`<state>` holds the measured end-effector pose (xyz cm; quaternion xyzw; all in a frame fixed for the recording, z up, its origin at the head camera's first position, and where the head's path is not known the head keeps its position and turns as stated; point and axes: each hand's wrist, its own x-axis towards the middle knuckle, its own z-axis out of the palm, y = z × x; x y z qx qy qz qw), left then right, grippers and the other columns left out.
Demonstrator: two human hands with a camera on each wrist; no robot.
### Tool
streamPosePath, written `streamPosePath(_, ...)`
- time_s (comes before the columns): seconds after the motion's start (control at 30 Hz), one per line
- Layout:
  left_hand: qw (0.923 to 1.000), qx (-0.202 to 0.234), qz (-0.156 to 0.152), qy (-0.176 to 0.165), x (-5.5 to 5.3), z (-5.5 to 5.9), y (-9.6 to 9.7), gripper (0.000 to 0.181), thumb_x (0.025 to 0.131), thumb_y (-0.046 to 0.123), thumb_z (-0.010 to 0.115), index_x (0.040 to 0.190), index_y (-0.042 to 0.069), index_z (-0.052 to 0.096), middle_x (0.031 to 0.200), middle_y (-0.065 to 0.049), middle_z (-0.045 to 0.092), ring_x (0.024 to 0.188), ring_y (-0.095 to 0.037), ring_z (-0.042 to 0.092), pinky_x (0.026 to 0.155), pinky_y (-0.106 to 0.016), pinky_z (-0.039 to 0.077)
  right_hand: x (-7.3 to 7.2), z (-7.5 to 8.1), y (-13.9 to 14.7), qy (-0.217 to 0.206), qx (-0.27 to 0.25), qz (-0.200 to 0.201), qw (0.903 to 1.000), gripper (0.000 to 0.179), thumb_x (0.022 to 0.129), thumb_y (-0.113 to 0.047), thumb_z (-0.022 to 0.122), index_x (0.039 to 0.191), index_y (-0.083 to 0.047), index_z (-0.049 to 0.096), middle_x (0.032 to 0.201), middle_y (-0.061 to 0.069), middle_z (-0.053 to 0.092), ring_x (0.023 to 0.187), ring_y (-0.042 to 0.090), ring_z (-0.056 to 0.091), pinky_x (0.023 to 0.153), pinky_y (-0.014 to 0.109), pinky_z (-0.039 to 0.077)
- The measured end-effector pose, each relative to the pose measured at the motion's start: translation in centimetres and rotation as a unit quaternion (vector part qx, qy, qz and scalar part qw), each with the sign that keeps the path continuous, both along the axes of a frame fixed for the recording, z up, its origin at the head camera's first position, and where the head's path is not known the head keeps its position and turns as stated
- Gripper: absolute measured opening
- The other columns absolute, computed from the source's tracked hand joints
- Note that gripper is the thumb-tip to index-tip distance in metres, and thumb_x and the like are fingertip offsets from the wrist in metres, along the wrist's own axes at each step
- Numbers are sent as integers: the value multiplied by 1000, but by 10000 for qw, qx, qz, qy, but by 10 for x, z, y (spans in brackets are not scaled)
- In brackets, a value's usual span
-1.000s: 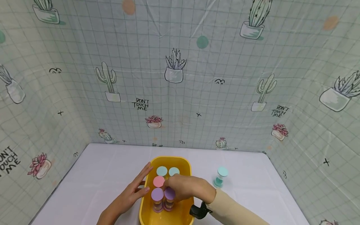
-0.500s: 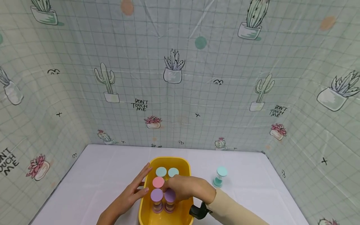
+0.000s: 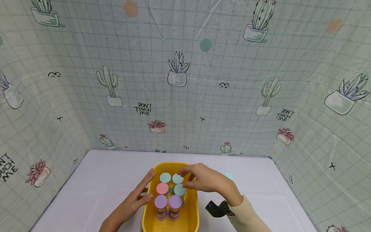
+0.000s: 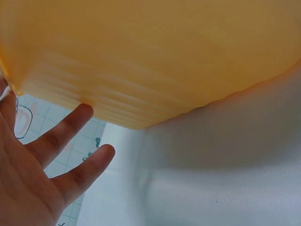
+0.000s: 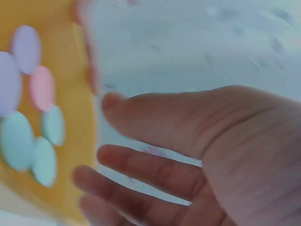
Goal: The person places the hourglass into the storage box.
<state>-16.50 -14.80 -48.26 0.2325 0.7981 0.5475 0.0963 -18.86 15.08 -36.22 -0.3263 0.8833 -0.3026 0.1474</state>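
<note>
Inside a yellow plastic bin (image 3: 174,226) stand several small sand timers, upright and close together. Two purple sand timers (image 3: 160,202) are nearest me, with a pink sand timer (image 3: 162,189) behind on the left and a teal sand timer (image 3: 179,190) beside the pink one. Two more teal ones fill the back row. My left hand (image 3: 130,202) rests along the bin's left side, fingers spread against its wall. Over the bin's right rim, my right hand (image 3: 208,180) holds nothing; its fingers and thumb are apart, fingertips close over the right-hand teal timers.
Another teal sand timer (image 3: 228,175) stands on the white table (image 3: 255,187) right of the bin, mostly hidden behind my right hand. A cactus-print cloth (image 3: 185,96) hangs around the back and both sides of the table.
My right hand has let go among the timers and lifted up and to the right, exposing a teal sand timer behind the right purple one. My left hand stays at the bin.
</note>
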Motion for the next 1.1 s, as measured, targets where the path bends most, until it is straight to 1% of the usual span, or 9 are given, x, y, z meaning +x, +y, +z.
streamPosePath(0.1,10000,16,64,-27,0,0,0,62,106,25,52,164,28,28,175,-7,6,141,-8,38,99,-33,51,2,-2,22,390,-588,-476,9964,34,98,-20,72,129,-8,67,126,13,71,106,25,71,83,27,58)
streamPosePath(0.2,9999,46,101,-82,1,-1,0,62,106,25,52,164,27,29,175,-7,5,140,-11,39,98,-31,51,6,-9,42,772,-902,-1133,9864,36,97,-25,73,130,-12,67,128,8,70,110,26,70,87,30,59)
streamPosePath(0.37,9998,98,110,-101,3,-1,1,62,107,24,52,164,24,28,175,-8,5,138,-20,43,96,-30,52,14,-25,67,1083,-1067,-2273,9619,45,93,-25,77,135,-15,65,133,6,69,119,27,66,91,33,59)
streamPosePath(0.5,9998,115,108,-73,4,0,1,62,107,23,51,164,23,28,175,-9,5,138,-30,43,96,-30,52,19,-38,81,1339,-1057,-2893,9419,51,92,-22,79,139,-11,62,140,11,64,126,34,61,93,42,58)
streamPosePath(0.63,9998,89,155,-70,4,1,1,62,106,24,52,164,23,29,175,-9,6,139,-28,43,97,-31,52,20,-51,91,1622,-851,-3148,9313,57,90,-18,79,142,-6,58,145,18,59,132,42,56,97,53,55)
streamPosePath(0.73,9998,72,172,-86,4,2,1,62,106,25,52,164,24,29,175,-9,6,139,-25,43,97,-30,51,19,-58,96,1670,-601,-3206,9304,60,90,-16,79,143,-1,55,145,24,57,136,46,52,103,61,49)
streamPosePath(0.83,9997,61,199,-129,4,3,2,62,106,26,52,164,25,29,175,-8,6,140,-19,42,97,-30,51,15,-66,101,1478,-344,-3257,9332,64,89,-14,79,145,3,52,146,28,54,138,50,48,108,65,43)
streamPosePath(0.97,9998,80,142,-131,3,4,2,62,107,25,51,164,24,28,175,-9,5,142,-27,41,97,-30,51,11,-79,106,1114,-44,-3382,9344,69,88,-14,80,147,6,48,148,31,51,138,52,46,109,65,42)
streamPosePath(1.1,9999,132,-11,-91,3,3,1,62,107,24,50,165,21,26,174,-13,3,139,-43,42,96,-30,51,9,-91,109,946,162,-3498,9319,72,87,-15,81,147,6,48,146,32,52,135,52,49,106,64,45)
